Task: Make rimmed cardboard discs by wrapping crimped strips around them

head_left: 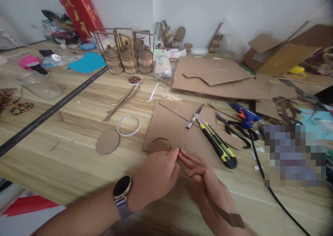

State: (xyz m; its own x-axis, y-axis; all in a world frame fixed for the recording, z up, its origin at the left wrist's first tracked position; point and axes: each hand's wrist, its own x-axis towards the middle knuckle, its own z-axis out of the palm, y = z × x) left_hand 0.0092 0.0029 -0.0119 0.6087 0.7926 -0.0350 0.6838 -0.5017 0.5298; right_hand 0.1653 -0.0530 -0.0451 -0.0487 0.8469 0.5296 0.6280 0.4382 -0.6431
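My left hand (156, 170), with a watch on its wrist, is closed, thumb and forefinger pinching a narrow brown cardboard strip (235, 219). My right hand (212, 184) meets it fingertip to fingertip, its fingers closed on the same strip. The strip's long tail runs back across the right palm and wrist. Just beyond the left knuckles, a round cardboard piece (160, 145) with a dark, toothed rim is partly hidden. Whether the strip joins it, I cannot tell. Beneath lies a flat cardboard sheet (179, 138).
A yellow-black utility knife (217, 144), a pen (195, 116), scissors (238, 132) and a blue glue gun (244, 114) lie right. Left are a cardboard disc (108, 142) and a roll of white tape (128, 125). Several small lidded baskets (128, 59) with tall handles stand behind.
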